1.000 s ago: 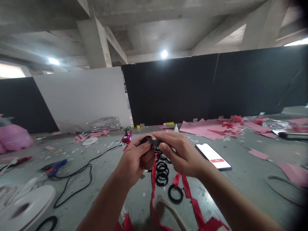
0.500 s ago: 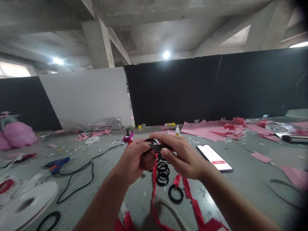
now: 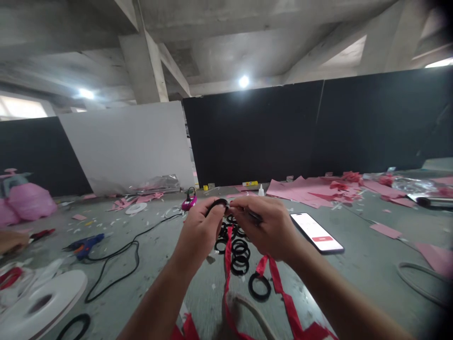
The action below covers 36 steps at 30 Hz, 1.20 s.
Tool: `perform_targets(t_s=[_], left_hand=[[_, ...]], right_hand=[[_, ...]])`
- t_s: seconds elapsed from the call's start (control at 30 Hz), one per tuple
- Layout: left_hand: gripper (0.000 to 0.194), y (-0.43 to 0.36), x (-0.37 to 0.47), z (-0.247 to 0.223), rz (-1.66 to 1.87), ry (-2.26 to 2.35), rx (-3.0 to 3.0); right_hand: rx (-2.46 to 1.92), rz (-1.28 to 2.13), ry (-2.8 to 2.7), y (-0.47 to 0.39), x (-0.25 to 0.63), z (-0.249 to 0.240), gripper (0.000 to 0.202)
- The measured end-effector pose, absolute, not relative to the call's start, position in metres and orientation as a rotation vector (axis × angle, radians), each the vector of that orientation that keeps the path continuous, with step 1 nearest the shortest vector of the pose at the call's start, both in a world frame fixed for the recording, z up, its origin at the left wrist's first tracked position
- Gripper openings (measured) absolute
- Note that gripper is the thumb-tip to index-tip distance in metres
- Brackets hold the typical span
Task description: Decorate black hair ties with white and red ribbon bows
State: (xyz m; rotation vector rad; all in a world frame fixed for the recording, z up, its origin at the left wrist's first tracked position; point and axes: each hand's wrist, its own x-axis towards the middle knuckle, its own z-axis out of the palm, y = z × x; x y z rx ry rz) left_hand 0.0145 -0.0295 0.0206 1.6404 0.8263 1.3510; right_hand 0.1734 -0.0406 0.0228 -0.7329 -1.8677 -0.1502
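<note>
My left hand point(image 3: 201, 224) pinches a black ring point(image 3: 216, 204) between thumb and fingers, tilted up above the table. My right hand point(image 3: 265, 224) meets it from the right, fingertips pressed together at the ring's edge. A dark object point(image 3: 255, 216) shows partly under the right fingers; its kind is hidden. Below the hands lie several black rings point(image 3: 240, 257) in an overlapping heap. A red ribbon point(image 3: 227, 269) runs from the heap toward me. Another black ring point(image 3: 259, 287) has red ribbon tied or looped on it.
A phone point(image 3: 317, 233) with a lit screen lies right of my hands. To the left are a blue glue gun point(image 3: 85, 245) with a black cord and a white spool point(image 3: 67, 288). Pink paper sheets point(image 3: 300, 190), a small white bottle point(image 3: 261, 190) and a glue stick point(image 3: 249, 183) lie at the back.
The black ring has turned in my left hand and sits further left. My right fingers have drawn together at its edge, leaving more of the heap below visible.
</note>
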Motion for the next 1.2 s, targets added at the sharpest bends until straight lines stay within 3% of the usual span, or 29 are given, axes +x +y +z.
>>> perform_targets(t_s=[0.3,0.4,0.57,0.7,1.2], left_hand=[[0.020,-0.034,0.013,0.026,1.388,1.022,2.026],[0.018,-0.035,0.010,0.026,1.292,0.924,1.934],[0.032,-0.033,0.010,0.025,1.197,0.775,1.584],[0.029,-0.029,0.011,0.024,1.130,0.637,1.343],[0.026,-0.028,0.009,0.020,1.220,0.580,1.535]], right_hand=[[-0.803,-0.370,-1.960,-0.035,0.178,0.019,0.017],[-0.828,-0.372,-1.940,-0.034,0.176,0.018,0.016],[-0.801,-0.369,-1.927,-0.034,0.177,0.018,0.015],[-0.741,-0.360,-1.999,-0.033,0.179,0.018,0.018],[-0.752,0.094,-1.793,-0.043,0.172,0.026,0.014]])
